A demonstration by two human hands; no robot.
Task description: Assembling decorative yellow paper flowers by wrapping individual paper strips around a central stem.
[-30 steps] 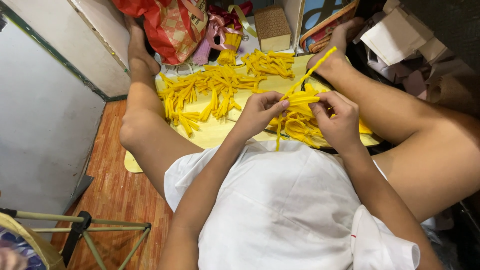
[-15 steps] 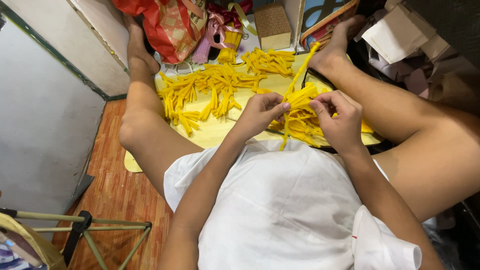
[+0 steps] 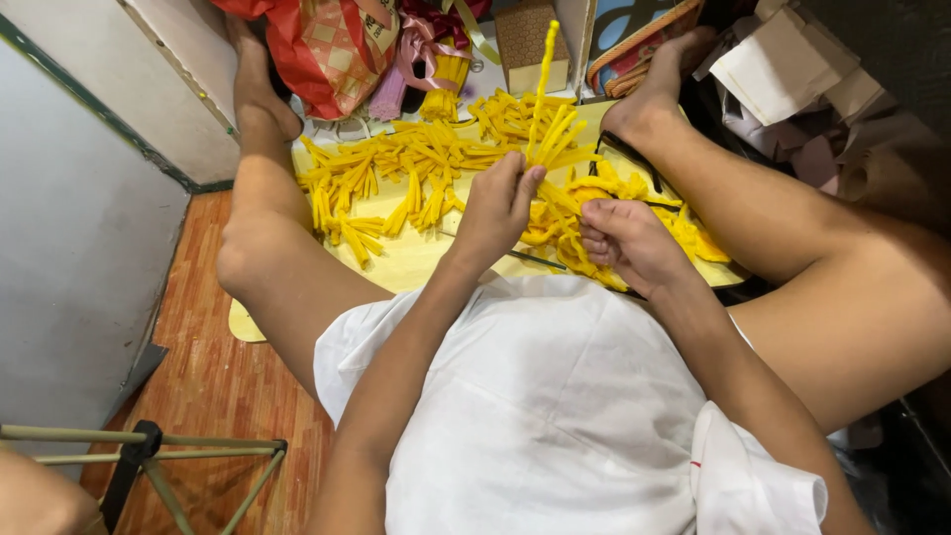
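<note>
Seen from the head camera, a person sits on a wooden floor (image 3: 213,386) with legs spread around a pale yellow sheet (image 3: 416,263) strewn with cut yellow pipe cleaners (image 3: 396,178) — the left hand (image 3: 495,208) pinched shut on one long yellow stem (image 3: 542,79) that stands nearly upright above the pile. The right hand (image 3: 629,243), fingers curled closed, grips a bunched cluster of bent yellow stems (image 3: 570,223) lying on the sheet just beside the left hand, between the knees. Beyond the sheet lie a red patterned bag (image 3: 317,50) and a small brown box (image 3: 530,40) — a metal stand (image 3: 149,451) sits at lower left.
</note>
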